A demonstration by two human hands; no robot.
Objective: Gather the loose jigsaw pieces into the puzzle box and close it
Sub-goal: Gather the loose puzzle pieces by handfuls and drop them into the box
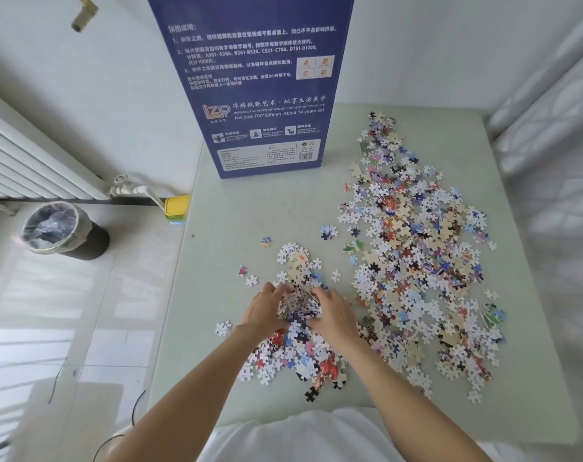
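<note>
A tall blue puzzle box [256,85] stands upright at the far side of the pale green table [223,228]; its top is out of frame. Loose jigsaw pieces [413,248] lie spread in a wide band down the table's right half, with a smaller heap near the front. My left hand [263,310] and my right hand [333,315] cup a bunched mound of pieces [298,306] between them, fingers curled around its sides, just above the front heap.
A few stray pieces [251,280] lie left of my hands. A bin [60,230] with a liner stands on the floor at left, beside a radiator [26,161]. A yellow container [176,206] sits by the table's left edge. White bedding [557,195] borders the right.
</note>
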